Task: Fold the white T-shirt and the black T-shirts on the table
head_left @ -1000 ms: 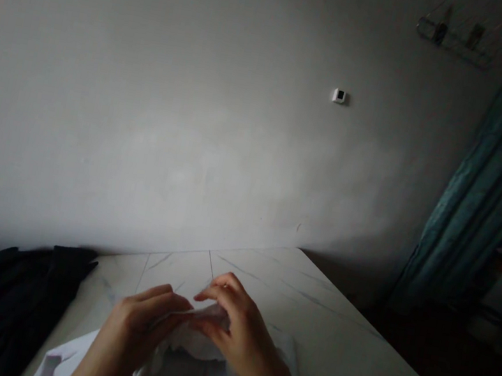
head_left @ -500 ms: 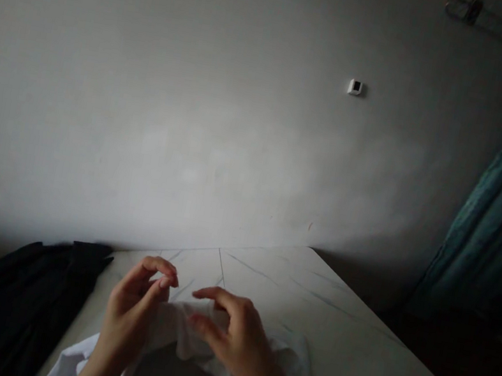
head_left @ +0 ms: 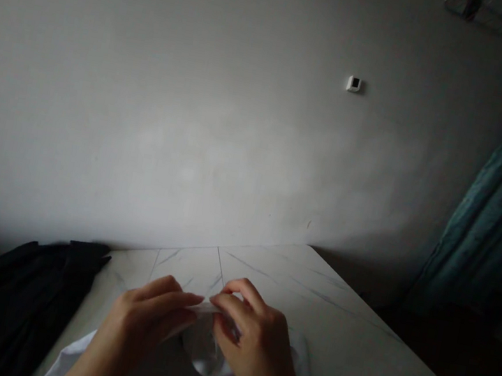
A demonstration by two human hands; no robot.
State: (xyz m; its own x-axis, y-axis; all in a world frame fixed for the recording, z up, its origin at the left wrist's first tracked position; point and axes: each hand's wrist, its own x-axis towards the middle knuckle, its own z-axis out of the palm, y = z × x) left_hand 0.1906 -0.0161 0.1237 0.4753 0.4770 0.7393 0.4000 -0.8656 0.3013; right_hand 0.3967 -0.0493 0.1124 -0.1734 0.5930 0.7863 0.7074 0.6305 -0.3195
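Observation:
A white shirt (head_left: 204,356) lies loosely bunched at the table's near side, its lower part cut off by the frame. My left hand (head_left: 138,317) pinches the upper edge of the cloth between thumb and fingers. Close beside it, my right hand (head_left: 256,338) grips the same raised edge, thumb underneath and fingers above. The fingertips of both hands almost meet. Between them a curved fold of the shirt hangs down, and the hands hide part of it.
The marble-patterned table (head_left: 348,354) reaches to a pale wall (head_left: 225,112). A black garment (head_left: 13,295) lies over the left side. On the wall is a small white device (head_left: 353,84). A teal curtain (head_left: 497,192) hangs at the right, beyond the table's edge.
My hands, loosely curled with fingers apart half a second ago, have come together and closed on the upper edge of the white shirt. The view has shifted slightly.

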